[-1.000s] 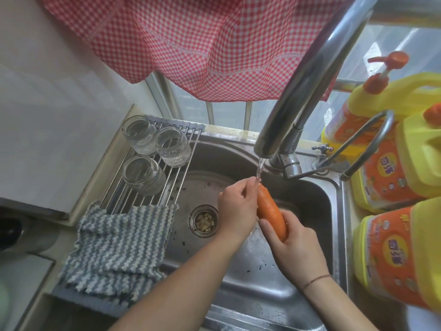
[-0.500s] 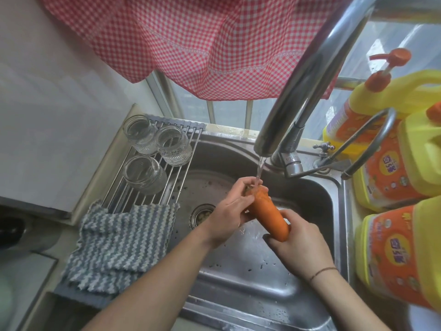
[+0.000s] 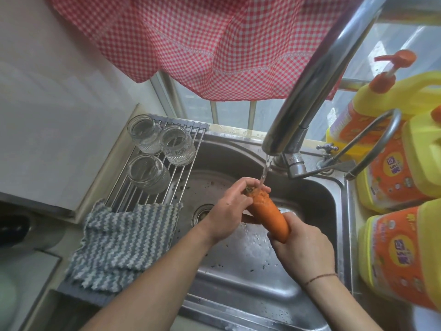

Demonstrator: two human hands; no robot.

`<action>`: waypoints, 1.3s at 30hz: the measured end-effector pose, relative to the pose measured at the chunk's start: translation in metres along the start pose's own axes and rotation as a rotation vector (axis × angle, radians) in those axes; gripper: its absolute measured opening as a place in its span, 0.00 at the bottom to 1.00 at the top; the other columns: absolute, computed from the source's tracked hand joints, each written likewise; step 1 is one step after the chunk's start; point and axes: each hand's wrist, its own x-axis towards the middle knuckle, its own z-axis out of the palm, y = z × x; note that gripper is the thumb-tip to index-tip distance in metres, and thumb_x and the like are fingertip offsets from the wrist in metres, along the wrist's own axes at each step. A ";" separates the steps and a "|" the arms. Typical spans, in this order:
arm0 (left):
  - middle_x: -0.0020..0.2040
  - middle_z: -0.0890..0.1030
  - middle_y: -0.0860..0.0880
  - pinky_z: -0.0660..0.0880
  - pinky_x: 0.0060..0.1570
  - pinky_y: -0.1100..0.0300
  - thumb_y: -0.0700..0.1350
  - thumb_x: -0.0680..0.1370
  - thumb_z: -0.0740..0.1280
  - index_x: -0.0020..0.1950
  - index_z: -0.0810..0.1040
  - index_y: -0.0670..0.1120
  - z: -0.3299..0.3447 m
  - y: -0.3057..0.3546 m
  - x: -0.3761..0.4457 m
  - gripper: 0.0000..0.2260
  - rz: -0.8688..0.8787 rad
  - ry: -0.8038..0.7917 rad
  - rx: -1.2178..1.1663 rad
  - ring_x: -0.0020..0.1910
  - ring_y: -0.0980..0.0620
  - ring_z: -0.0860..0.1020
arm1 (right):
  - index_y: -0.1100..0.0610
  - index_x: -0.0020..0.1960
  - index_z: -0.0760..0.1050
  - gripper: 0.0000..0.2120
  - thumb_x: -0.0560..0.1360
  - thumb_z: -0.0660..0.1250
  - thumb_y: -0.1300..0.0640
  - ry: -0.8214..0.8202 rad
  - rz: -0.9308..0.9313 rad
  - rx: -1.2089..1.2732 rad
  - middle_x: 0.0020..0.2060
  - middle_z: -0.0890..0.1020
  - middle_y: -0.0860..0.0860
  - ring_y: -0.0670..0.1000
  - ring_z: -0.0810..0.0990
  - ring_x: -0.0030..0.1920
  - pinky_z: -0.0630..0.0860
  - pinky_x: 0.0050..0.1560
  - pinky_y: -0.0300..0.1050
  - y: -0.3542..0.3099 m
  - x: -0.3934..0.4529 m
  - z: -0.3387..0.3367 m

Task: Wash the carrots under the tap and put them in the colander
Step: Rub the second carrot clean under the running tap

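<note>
**Orange carrot under running tap, both hands on it**

Orange carrot [image 3: 268,217] held over the sink [image 3: 317,206], both hands gripping. Right hand [image 3: 304,249] wraps the lower, narrower end, fingers curled round it. Left hand [image 3: 229,211] curls round the thick top end near the stem stub, thumb and fingers on the crown. Neither hand has anything else in it

Key relation: carrot's long axis runs diagonally, top end up and away toward the tap [image 3: 317,91], tip end down and toward the person's right. Water stream [image 3: 263,173] lands on the top end right by the left fingers. Carrot sits between the hands, so both are equally near; right hand carries the weight by the look of it, left looks free to rub or turn

Second orange shape [image 3: 248,219] pokes out below the left hand, likely another carrot, mostly hidden, can't confirm

Outward: drain [image 3: 201,215] left of the hands, rack [image 3: 186,173] over the sink's left side with three glass jars [image 3: 149,174], striped grey cloth [image 3: 124,237] draped at its near end. Yellow detergent bottles [image 3: 393,256] at right, red check curtain [image 3: 202,44] above

Colander not in view, so direction of the drop-off can't be judged. Carrot tip hidden inside the right fist. Judgement: washing mid-way, transfer not yet started
</note>
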 end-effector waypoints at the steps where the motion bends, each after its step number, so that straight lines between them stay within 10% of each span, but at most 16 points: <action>1: 0.62 0.78 0.48 0.81 0.47 0.53 0.42 0.76 0.56 0.64 0.72 0.41 -0.001 0.001 0.000 0.18 0.002 -0.006 0.010 0.56 0.49 0.77 | 0.44 0.56 0.73 0.12 0.73 0.68 0.44 0.002 -0.001 -0.011 0.39 0.80 0.45 0.54 0.80 0.39 0.65 0.35 0.42 0.000 0.000 0.000; 21: 0.59 0.77 0.39 0.83 0.46 0.48 0.43 0.73 0.65 0.58 0.74 0.41 -0.020 0.027 0.012 0.15 -0.121 -0.156 0.270 0.54 0.38 0.81 | 0.46 0.50 0.75 0.08 0.72 0.68 0.50 0.103 -0.086 -0.201 0.34 0.81 0.47 0.56 0.81 0.34 0.62 0.31 0.43 0.006 -0.002 -0.003; 39: 0.39 0.73 0.49 0.71 0.40 0.54 0.39 0.80 0.59 0.62 0.67 0.47 -0.016 0.042 0.016 0.11 -0.030 -0.265 1.064 0.39 0.47 0.76 | 0.44 0.57 0.70 0.09 0.78 0.60 0.46 0.053 -0.085 -0.308 0.44 0.80 0.45 0.51 0.70 0.35 0.55 0.27 0.40 0.000 0.004 -0.006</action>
